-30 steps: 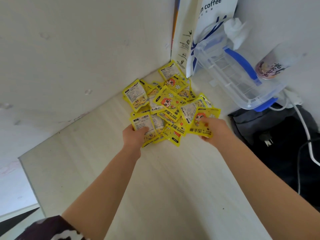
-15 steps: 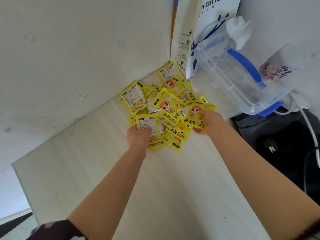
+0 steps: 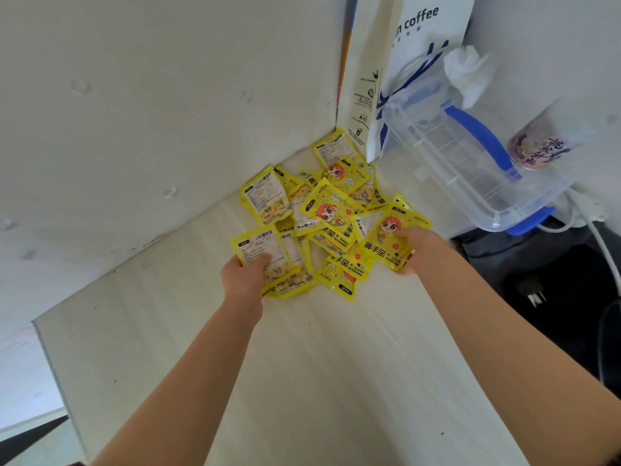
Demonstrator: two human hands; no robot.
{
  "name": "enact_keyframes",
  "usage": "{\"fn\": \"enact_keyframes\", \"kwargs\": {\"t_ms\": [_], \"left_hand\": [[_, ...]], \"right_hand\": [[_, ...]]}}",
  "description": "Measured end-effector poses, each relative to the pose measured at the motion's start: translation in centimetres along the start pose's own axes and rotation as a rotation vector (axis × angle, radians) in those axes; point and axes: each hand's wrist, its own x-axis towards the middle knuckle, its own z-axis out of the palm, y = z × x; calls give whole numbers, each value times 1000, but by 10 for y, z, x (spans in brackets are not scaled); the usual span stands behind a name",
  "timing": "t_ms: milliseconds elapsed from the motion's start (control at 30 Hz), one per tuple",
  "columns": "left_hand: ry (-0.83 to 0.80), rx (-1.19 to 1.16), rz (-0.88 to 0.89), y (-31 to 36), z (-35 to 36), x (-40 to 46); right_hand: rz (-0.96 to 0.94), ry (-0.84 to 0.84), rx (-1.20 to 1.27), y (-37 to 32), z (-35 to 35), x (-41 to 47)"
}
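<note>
Right hand point(image 3: 420, 247) has brought its cartoon-face packet point(image 3: 386, 237) closer onto the hand warmer pile point(image 3: 332, 210) in the worktop's point(image 3: 302, 381) far corner. Left hand point(image 3: 245, 280) pinches a label-side packet point(image 3: 260, 245). Each grip holds one packet, probably to gather them.

Paper bag point(image 3: 426, 31), upper right: blue lettering "n coffee", the start of the word hidden at the bag's edge. The print and pictograms down its side panel are too small to read.

Front-face packet point(image 3: 386, 235), pinched in the right hand point(image 3: 421, 248): "暖手宝" and "HAND WARMER" in black on yellow.

Neighbouring packet point(image 3: 351, 264) in the pile: "HAND WARMER" again.

Back-face packet point(image 3: 260, 245), held in the left hand point(image 3: 243, 280): a white panel of fine print, illegible.

Bottle point(image 3: 541, 146): dark Chinese characters, not legible.
</note>
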Motion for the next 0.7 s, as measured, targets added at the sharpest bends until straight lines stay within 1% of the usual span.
{"fn": "enact_keyframes", "kwargs": {"t_ms": [167, 267, 433, 533, 700], "left_hand": [[-27, 10, -5, 1, -11, 2], [-49, 50, 5, 0, -15, 2], [-62, 92, 17, -3, -20, 6], [-65, 142, 33, -3, -22, 8], [-92, 231, 76, -7, -22, 1]], "right_hand": [[17, -5, 42, -3, 4, -1], [26, 23, 90, 0, 7, 2], [-43, 51, 204, 6, 5, 3], [-55, 37, 163, 16, -4, -2], [-93, -51, -23, 44, -13, -16]]}}
